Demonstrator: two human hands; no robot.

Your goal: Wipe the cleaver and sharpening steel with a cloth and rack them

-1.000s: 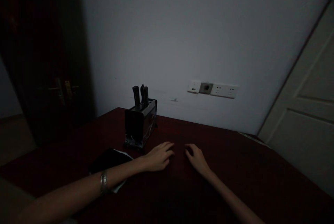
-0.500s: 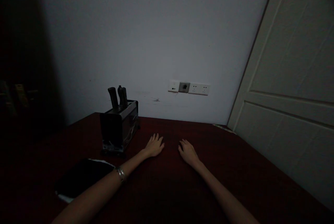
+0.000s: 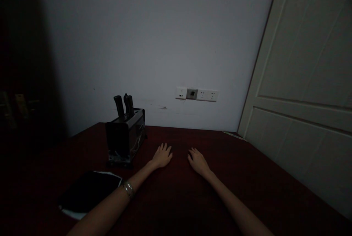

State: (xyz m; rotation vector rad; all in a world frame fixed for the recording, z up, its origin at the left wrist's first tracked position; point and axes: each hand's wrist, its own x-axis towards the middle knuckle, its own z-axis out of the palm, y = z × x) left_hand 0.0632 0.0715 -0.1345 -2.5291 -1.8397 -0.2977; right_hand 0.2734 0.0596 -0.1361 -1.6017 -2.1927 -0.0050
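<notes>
On the dark red table (image 3: 176,188) my left hand (image 3: 162,156) lies palm down with its fingers spread, holding nothing. A metal bracelet (image 3: 128,189) circles that wrist. To its right, my right hand (image 3: 198,160) also rests on the tabletop, empty, fingers stretched out and slightly bent. Left of my left hand stands a dark knife block (image 3: 125,137), shaped like a box with shiny sides. Several black handles (image 3: 119,106) stick up out of its top. Nearer to me, a flat black item with a white edge (image 3: 90,190) lies partly behind my left forearm; its kind is unclear.
A pale wall (image 3: 154,45) rises behind the table, with a row of sockets and switches (image 3: 196,94). A light panelled door (image 3: 297,118) borders the right side. A thin printed strip (image 3: 234,135) lies at the far right table edge. The left side is very dark.
The view has shifted slightly, so the wall sockets and knife block sit a little lower. Both hands stay flat on the table.
</notes>
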